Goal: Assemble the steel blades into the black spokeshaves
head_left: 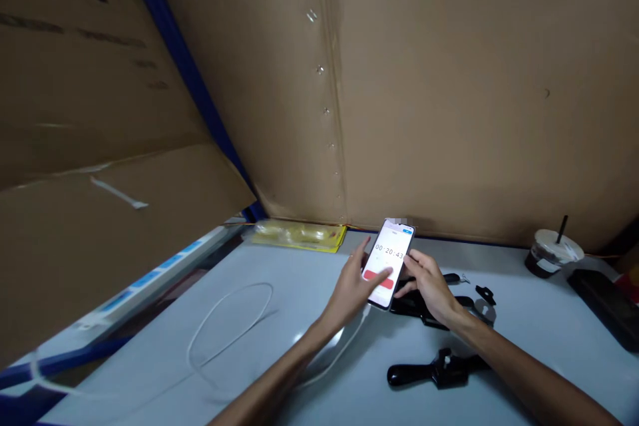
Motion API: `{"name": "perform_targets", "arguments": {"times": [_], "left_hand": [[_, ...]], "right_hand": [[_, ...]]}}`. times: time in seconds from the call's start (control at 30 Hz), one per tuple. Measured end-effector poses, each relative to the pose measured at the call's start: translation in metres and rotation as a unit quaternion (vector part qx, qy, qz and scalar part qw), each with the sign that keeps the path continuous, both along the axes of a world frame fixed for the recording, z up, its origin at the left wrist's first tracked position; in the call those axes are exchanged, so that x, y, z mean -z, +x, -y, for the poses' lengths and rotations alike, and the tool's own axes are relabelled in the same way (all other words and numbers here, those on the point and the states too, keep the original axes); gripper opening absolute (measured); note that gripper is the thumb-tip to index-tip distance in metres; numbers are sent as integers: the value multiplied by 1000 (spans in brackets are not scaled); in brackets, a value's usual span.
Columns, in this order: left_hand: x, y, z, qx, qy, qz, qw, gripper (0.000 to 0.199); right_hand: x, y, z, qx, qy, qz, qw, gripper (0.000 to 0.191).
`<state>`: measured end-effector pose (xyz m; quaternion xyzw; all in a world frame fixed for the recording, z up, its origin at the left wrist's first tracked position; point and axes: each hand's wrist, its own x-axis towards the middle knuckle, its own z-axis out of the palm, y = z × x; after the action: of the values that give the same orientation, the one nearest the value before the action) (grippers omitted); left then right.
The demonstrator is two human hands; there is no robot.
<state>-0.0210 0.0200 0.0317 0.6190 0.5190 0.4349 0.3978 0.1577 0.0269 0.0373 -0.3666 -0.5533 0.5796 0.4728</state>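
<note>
A smartphone is held up over the table, tilted, with a timer readout and a red button on its lit screen. My left hand grips its left edge, the thumb reaching across the screen by the red button. My right hand has its fingers closed on the right edge. From the phone's lower end runs a white cable. Behind and under my right hand lie black tool parts, partly hidden. Nearer to me is a black-handled tool resembling a spokeshave, its right end covered by my right forearm.
Yellow packaging with clear plastic lies at the back against the cardboard wall. A lidded cup with a black straw stands at the right, near a dark case. Loops of white cable cross the table. A small black part lies right of my right hand.
</note>
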Motion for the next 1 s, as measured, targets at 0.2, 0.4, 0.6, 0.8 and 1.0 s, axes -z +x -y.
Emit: {"name": "perform_targets", "arguments": {"times": [0.2,0.4,0.6,0.8,1.0], "left_hand": [[-11,-1,5,176,-200,178,947,88],[-7,5,14,220,-240,295,898,82],[-2,9,22,220,-219,363,878,74],[-2,8,23,204,-207,410,865,58],[0,8,29,249,-216,431,840,58]], "right_hand": [[-12,13,-2,0,35,33,999,48],[-26,26,-1,50,136,141,979,51],[-35,43,0,119,274,253,920,58],[-43,44,7,138,315,253,904,36],[-50,46,5,165,239,213,933,53]]}}
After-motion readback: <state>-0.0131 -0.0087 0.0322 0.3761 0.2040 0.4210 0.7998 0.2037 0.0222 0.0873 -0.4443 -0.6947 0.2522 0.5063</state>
